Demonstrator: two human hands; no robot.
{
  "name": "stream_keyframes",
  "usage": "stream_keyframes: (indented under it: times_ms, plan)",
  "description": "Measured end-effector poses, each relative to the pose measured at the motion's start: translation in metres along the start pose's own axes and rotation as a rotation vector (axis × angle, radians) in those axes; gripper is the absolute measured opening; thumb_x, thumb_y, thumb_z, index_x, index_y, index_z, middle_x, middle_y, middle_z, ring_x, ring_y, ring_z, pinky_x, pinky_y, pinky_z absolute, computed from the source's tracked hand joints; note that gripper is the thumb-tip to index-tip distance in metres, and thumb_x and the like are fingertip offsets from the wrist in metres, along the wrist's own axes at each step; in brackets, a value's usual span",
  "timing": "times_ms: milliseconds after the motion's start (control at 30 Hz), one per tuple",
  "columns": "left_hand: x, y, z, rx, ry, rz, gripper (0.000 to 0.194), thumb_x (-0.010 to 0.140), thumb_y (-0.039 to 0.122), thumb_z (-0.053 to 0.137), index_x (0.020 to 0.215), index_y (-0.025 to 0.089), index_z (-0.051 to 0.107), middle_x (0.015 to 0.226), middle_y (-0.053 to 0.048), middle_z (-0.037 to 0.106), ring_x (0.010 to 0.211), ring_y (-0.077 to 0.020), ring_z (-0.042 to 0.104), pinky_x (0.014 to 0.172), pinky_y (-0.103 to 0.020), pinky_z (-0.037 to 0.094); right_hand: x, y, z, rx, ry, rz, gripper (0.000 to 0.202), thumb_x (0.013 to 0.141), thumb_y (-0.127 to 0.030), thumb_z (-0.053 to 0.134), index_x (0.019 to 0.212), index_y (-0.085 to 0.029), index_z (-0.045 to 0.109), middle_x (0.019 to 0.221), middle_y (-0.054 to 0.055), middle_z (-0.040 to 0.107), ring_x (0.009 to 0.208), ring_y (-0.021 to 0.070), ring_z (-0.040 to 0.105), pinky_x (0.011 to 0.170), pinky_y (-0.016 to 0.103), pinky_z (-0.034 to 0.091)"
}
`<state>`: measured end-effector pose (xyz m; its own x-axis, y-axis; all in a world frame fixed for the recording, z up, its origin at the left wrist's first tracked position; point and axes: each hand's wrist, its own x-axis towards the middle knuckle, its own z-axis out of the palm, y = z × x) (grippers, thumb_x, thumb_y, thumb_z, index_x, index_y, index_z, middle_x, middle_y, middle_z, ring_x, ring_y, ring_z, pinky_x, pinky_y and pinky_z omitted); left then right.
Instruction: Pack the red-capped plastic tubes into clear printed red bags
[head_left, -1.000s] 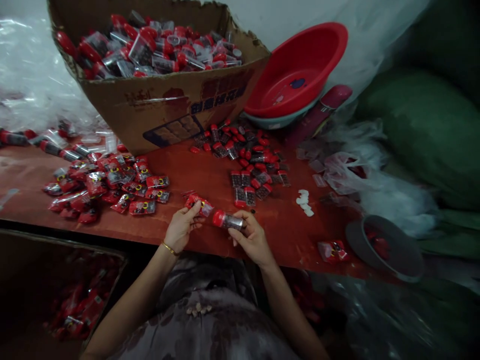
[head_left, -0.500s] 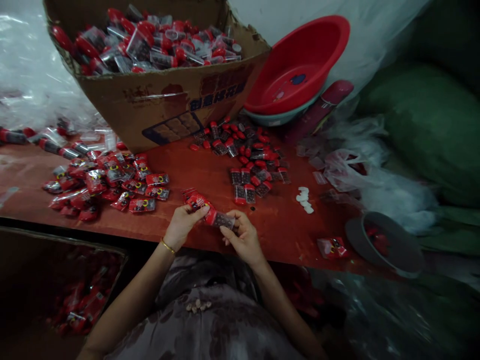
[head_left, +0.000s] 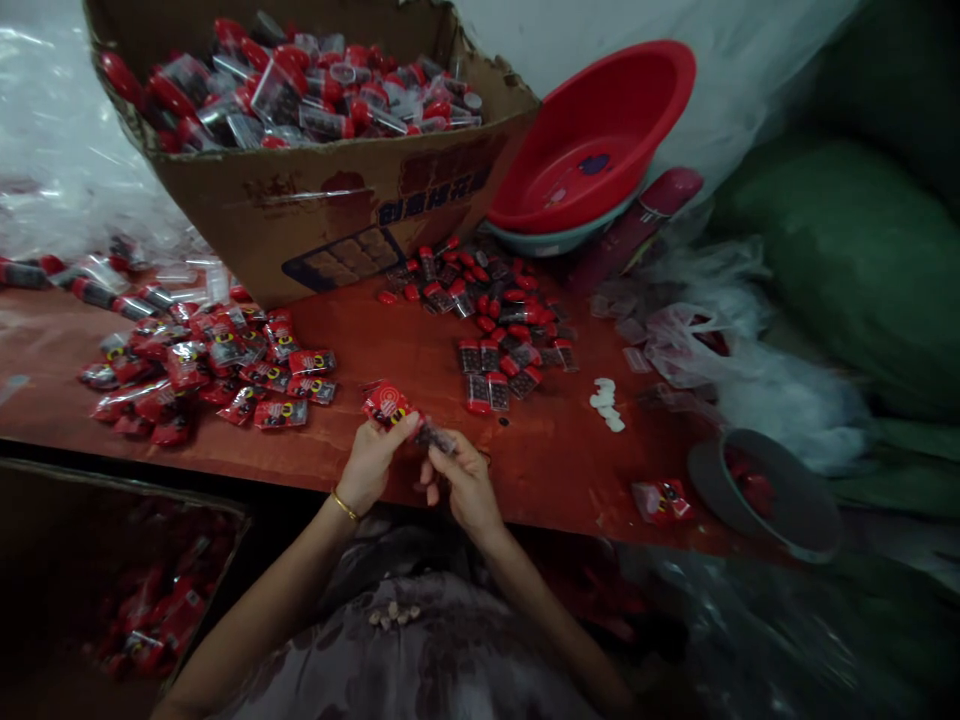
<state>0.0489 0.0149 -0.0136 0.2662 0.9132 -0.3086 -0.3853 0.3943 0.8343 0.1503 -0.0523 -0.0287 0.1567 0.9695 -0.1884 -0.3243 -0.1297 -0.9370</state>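
Note:
Near the table's front edge, my left hand (head_left: 369, 462) pinches a red printed wrapper (head_left: 388, 403). My right hand (head_left: 463, 482) has its thumb and fingers closed on a clear, dark-filled tube (head_left: 437, 436), whose left end meets the wrapper; how far it sits inside is hard to tell. Left of my hands lies a heap of red wrapped packets (head_left: 225, 350). Beyond my right hand, small red-capped tubes (head_left: 517, 320) are piled on the table, some lined up side by side.
A cardboard box (head_left: 330, 215) full of red-capped tubes stands at the back. Right of it are a red basin (head_left: 600, 150) and a flask (head_left: 637, 225). White discs (head_left: 607, 404), a packet (head_left: 661, 501) and a grey bowl (head_left: 780, 500) lie right; an open box (head_left: 225, 580) is below left.
My right hand has moved slightly left towards my left hand, along with the tube. The wrapper now shows its printed face more fully.

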Motion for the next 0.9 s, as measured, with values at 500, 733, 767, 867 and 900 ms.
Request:
stream_keyframes:
  times_ms: [500, 733, 767, 867, 900]
  plan:
    - [-0.011, 0.0, -0.002, -0.059, -0.143, -0.115, 0.04, 0.064, 0.049, 0.072, 0.074, 0.01, 0.066, 0.05, 0.002, 0.053, 0.041, -0.0072, 0.046, 0.04, -0.02, 0.039, 0.007, 0.0, -0.01, -0.257, -0.124, -0.085, 0.031, 0.087, -0.047, 0.048, 0.078, -0.019, 0.056, 0.067, -0.003, 0.061, 0.045, 0.0063, 0.053, 0.047, 0.019, 0.043]
    - [-0.019, -0.011, -0.003, -0.099, -0.14, -0.091, 0.046, 0.067, 0.049, 0.07, 0.093, 0.01, 0.067, 0.048, 0.007, 0.043, 0.037, -0.0068, 0.043, 0.035, -0.021, 0.036, 0.016, -0.001, 0.006, -0.241, -0.145, -0.09, 0.029, 0.085, -0.046, 0.05, 0.074, -0.019, 0.053, 0.063, -0.003, 0.059, 0.044, 0.0072, 0.052, 0.045, 0.019, 0.043]
    - [-0.019, -0.01, -0.003, -0.099, -0.126, -0.094, 0.045, 0.066, 0.048, 0.071, 0.091, 0.01, 0.067, 0.047, 0.007, 0.043, 0.037, -0.0065, 0.042, 0.035, -0.02, 0.036, 0.017, 0.0, 0.011, -0.256, -0.122, -0.094, 0.029, 0.084, -0.046, 0.051, 0.073, -0.019, 0.052, 0.062, -0.004, 0.059, 0.043, 0.0073, 0.052, 0.044, 0.019, 0.042]
    - [-0.012, 0.005, -0.009, -0.132, -0.046, -0.08, 0.037, 0.063, 0.041, 0.075, 0.083, 0.011, 0.067, 0.054, 0.003, 0.055, 0.045, -0.0079, 0.05, 0.043, -0.02, 0.043, 0.022, -0.001, 0.019, -0.382, -0.061, -0.14, 0.029, 0.086, -0.044, 0.047, 0.071, -0.02, 0.052, 0.06, -0.003, 0.059, 0.043, 0.0085, 0.052, 0.044, 0.019, 0.042]
    - [-0.007, 0.015, -0.015, -0.162, -0.001, -0.063, 0.031, 0.064, 0.037, 0.076, 0.079, 0.012, 0.067, 0.06, 0.0, 0.061, 0.053, -0.0097, 0.057, 0.05, -0.02, 0.047, 0.024, -0.003, 0.016, -0.462, -0.038, -0.17, 0.029, 0.087, -0.043, 0.045, 0.073, -0.02, 0.054, 0.061, -0.002, 0.061, 0.045, 0.0095, 0.055, 0.046, 0.02, 0.043]
